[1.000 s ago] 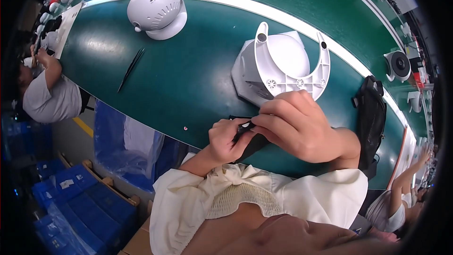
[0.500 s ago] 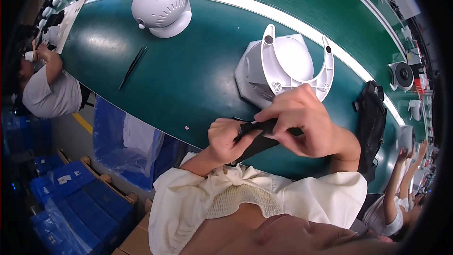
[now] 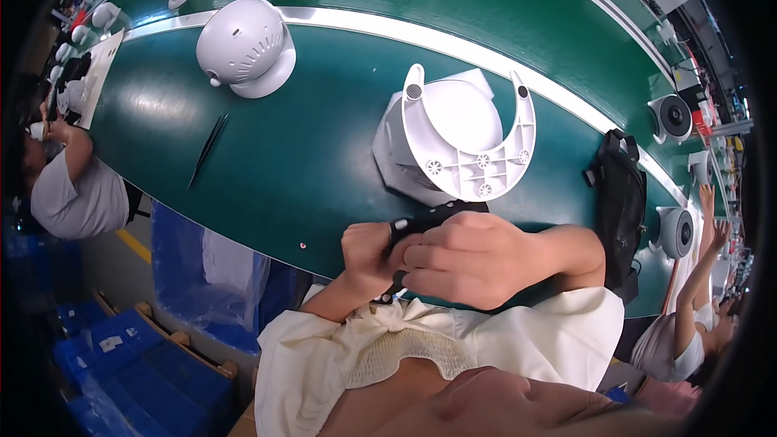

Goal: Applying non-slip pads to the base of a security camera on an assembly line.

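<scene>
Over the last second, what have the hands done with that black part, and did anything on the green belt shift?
Both the left hand and the right hand have drawn together over the small black part, the right now covering most of it. The white U-shaped plastic bracket, the white dome housing and the black tweezers stayed put.

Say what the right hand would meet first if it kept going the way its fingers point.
The right hand points toward the person's left, so it would likely press first into the left hand, which it already touches around a small black part.
</scene>
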### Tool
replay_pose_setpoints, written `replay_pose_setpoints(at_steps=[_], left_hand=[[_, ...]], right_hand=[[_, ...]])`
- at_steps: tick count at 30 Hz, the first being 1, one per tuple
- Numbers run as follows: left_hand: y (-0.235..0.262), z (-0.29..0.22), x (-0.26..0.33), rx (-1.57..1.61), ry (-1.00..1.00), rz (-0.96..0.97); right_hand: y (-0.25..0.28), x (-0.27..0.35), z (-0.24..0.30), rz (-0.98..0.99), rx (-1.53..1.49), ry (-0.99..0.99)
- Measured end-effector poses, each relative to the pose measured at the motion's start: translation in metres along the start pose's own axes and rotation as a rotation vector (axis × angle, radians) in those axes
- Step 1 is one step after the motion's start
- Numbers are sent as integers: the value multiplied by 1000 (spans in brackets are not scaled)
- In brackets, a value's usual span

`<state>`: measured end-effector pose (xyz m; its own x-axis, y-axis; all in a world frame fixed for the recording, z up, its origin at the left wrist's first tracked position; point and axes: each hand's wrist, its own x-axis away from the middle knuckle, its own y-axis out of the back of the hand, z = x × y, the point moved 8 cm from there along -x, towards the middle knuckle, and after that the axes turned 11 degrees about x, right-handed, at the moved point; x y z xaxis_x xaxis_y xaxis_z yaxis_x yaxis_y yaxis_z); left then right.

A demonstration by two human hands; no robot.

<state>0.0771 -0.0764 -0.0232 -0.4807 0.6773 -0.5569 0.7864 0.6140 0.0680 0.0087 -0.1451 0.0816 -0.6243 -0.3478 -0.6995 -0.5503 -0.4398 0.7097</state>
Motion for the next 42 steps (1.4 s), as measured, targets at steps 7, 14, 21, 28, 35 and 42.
replay_pose_setpoints(at_steps=[7, 14, 21, 28, 35, 42], left_hand=[[0, 5, -9, -135, 172, -76], [-1, 5, -11, -182, 176, -51], [-2, 4, -11, -195, 175, -50], [-2, 5, -11, -192, 177, -47], [-2, 1, -16, -164, 148, -23], [1, 5, -11, -203, 202, -39]], right_hand=[[9, 16, -81, -10, -495, -759], [-3, 19, -89, 2, -611, -750], [-5, 10, -81, 66, -396, -632], [-3, 12, -76, -58, -267, -580], [9, -2, -26, 6, 556, 141], [31, 0, -80, 70, -93, -518]])
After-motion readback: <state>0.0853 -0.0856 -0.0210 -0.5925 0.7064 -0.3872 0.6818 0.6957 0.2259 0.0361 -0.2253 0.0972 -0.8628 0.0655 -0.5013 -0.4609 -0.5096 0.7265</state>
